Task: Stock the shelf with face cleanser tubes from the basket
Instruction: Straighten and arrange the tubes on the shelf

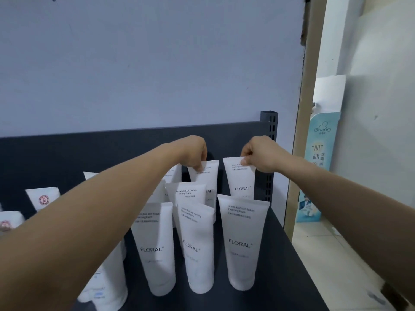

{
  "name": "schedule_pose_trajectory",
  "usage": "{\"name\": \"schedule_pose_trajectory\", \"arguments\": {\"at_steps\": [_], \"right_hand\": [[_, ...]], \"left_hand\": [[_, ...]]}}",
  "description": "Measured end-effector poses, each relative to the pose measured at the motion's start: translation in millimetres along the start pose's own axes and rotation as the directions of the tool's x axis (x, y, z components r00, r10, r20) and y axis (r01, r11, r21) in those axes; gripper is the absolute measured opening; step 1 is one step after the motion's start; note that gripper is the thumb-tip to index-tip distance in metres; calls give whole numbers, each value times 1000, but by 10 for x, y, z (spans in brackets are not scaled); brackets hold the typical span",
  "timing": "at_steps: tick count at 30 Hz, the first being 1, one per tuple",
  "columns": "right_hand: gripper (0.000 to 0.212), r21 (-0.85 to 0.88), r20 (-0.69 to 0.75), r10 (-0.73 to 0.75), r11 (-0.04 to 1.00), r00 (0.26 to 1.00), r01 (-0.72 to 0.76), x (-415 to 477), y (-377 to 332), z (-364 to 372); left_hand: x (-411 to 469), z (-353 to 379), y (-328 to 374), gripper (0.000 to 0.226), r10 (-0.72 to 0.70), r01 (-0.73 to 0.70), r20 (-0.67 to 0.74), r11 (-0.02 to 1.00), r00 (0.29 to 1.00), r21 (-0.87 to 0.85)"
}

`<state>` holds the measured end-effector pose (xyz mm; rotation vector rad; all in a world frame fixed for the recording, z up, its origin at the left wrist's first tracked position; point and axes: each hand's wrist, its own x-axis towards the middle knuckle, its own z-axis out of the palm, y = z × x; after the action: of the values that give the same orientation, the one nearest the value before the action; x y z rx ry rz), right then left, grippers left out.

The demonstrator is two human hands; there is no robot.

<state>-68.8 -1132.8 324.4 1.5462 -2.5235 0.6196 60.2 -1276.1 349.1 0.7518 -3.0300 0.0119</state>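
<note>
Several white FLORAL face cleanser tubes stand cap-down on a dark shelf (283, 254). My left hand (194, 151) pinches the top edge of a back-row tube (205, 176). My right hand (261, 153) pinches the top edge of the back-right tube (241, 182) beside the slotted upright. In the front row stand three tubes: the left one (157, 248), the middle one (197, 248) leaning slightly, and the right one (241, 241). The basket is out of view.
White tubes with red round logos (43, 199) stand at the far left of the shelf. The dark slotted upright (269, 135) ends the shelf on the right. A wooden frame (303, 131) and a light blue poster (318, 167) stand beyond it.
</note>
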Motion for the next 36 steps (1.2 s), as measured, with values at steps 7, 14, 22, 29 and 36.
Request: {"name": "schedule_pose_trajectory", "arguments": {"at_steps": [7,14,22,29,36], "right_hand": [[15,49,28,-18,999,999,16,96,92,99],[15,75,45,-42,996,998,38,90,128,57],[17,216,-74,-165,960,984,177,-68,-197,-279],[20,340,304,-360,906,882,253,-289,-478,-486],[34,202,540,-302,953,785,228,-500,-497,-592]], "left_hand": [[94,29,-45,19,-40,39,-13,999,999,-17],[59,14,-34,20,-62,62,-4,998,998,-33],[-374,-311,90,9,-65,26,-158,971,985,-239],[-853,-381,281,18,-42,90,167,952,985,-293],[-915,-288,221,11,-106,117,136,990,985,-79]]}}
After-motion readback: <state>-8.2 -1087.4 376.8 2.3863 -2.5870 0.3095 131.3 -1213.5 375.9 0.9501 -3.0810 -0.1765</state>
